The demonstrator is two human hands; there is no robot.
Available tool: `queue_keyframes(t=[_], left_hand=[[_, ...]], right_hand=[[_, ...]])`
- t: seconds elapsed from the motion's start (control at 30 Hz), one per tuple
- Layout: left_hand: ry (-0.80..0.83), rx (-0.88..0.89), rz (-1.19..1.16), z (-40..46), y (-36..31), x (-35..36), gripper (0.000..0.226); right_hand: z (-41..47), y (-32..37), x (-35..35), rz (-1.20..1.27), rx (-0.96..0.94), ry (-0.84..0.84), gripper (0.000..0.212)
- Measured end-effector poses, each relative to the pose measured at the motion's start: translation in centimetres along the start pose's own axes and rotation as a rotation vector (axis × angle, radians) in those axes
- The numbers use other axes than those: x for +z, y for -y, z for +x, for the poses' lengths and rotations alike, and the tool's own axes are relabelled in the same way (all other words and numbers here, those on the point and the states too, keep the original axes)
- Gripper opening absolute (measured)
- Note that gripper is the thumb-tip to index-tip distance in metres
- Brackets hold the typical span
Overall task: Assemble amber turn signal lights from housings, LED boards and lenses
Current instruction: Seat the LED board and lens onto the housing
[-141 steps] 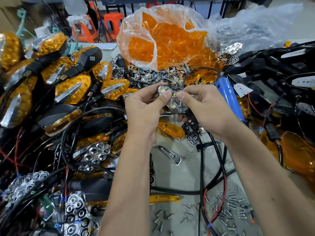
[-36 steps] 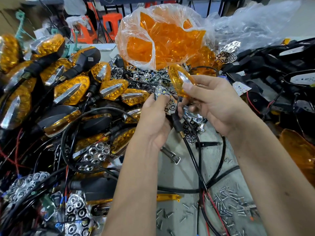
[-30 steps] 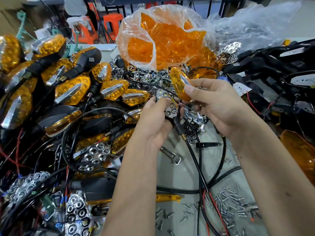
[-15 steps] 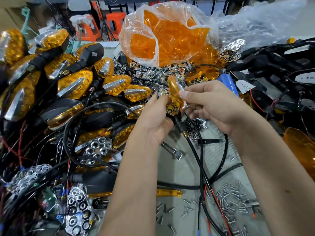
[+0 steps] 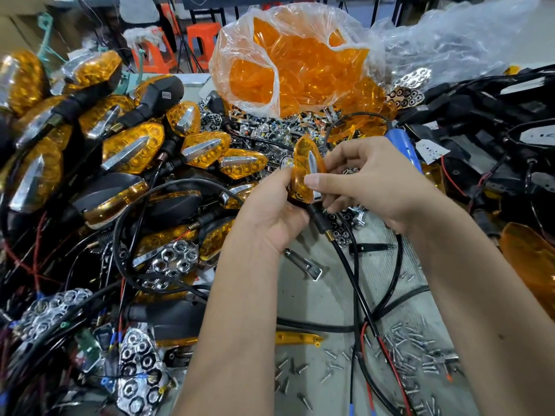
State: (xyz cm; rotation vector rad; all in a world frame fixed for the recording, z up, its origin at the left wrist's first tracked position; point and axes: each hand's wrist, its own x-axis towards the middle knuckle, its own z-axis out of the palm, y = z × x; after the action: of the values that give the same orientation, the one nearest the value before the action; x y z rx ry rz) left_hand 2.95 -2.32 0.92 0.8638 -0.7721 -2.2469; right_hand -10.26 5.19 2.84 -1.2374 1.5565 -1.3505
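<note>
Above the bench, we pinch the lens (image 5: 304,169) in our right hand (image 5: 372,184), left hand (image 5: 270,214) gripping the housing (image 5: 312,210); we should seat edges squarely before pressing.

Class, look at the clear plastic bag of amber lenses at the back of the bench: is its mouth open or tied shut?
Open. The bag gapes toward the camera, its loose edge folded back, and bare amber lenses show through the gap.
</note>
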Motion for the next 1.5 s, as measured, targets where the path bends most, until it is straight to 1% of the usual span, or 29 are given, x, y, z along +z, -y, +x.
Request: queue_keyframes(t=[0.07,0.2,0.33,0.47,0.63,0.7,0.77,0.87,1.03,1.17,1.23,1.33,1.4,1.47,1.5], left_hand=[[0.012,-0.015,-0.016,-0.1,0.0,0.0,0.034],[0.058,-0.033,-0.039,-0.1,-0.1,-0.2,0.033],[0.093,-0.032,-0.057,-0.4,-0.2,-0.3,0.041],[0.167,-0.032,-0.128,-0.8,-0.2,-0.3,0.040],[0.228,0.008,-0.187,-1.2,-0.3,-0.4,0.049],[0.222,0.010,-0.170,-1.3,-0.3,-0.3,0.055],[0.180,0.022,-0.126,-1.3,-0.2,0.1,0.063],[0.102,0.050,-0.070,-0.9,0.0,0.6,0.074],[0.075,0.069,-0.023,-0.5,0.2,0.5,0.062],[0.082,0.084,0.004,-0.3,0.3,0.2,0.063],[0.089,0.103,0.029,-0.3,0.5,0.2,0.059],[0.054,0.158,0.041,-0.2,0.8,0.4,0.048],[0.044,0.196,-0.028,-0.2,0.6,0.5,0.044],[0.066,0.247,-0.140,-0.2,0.2,0.4,0.033],[0.087,0.277,-0.178,-0.3,0.1,0.4,0.030]], right_hand=[[0.0,0.0,0.0,-0.021,-0.019,0.001,0.026],[0.0,0.1,0.1,-0.074,-0.050,0.006,0.025],[0.0,0.2,0.3,-0.133,-0.075,0.007,0.024],[0.1,0.1,0.4,-0.164,-0.078,0.001,0.022],[0.3,-0.1,0.6,-0.196,-0.060,-0.002,0.023],[0.4,-0.2,0.7,-0.208,-0.046,-0.023,0.029],[0.5,-0.3,0.9,-0.230,-0.038,-0.053,0.037],[0.5,-0.3,1.0,-0.237,-0.025,-0.079,0.039],[0.4,-0.3,0.9,-0.255,-0.030,-0.103,0.036],[0.3,-0.3,0.9,-0.342,-0.051,-0.089,0.036],[0.4,-0.4,0.8,-0.317,-0.055,-0.071,0.036],[0.5,-0.5,0.9,-0.266,-0.061,-0.060,0.037],[0.6,-0.6,1.0,-0.278,-0.061,-0.098,0.041],[0.5,-0.6,1.1,-0.278,-0.043,-0.131,0.051],[0.5,-0.6,1.1,-0.256,-0.030,-0.119,0.057]])
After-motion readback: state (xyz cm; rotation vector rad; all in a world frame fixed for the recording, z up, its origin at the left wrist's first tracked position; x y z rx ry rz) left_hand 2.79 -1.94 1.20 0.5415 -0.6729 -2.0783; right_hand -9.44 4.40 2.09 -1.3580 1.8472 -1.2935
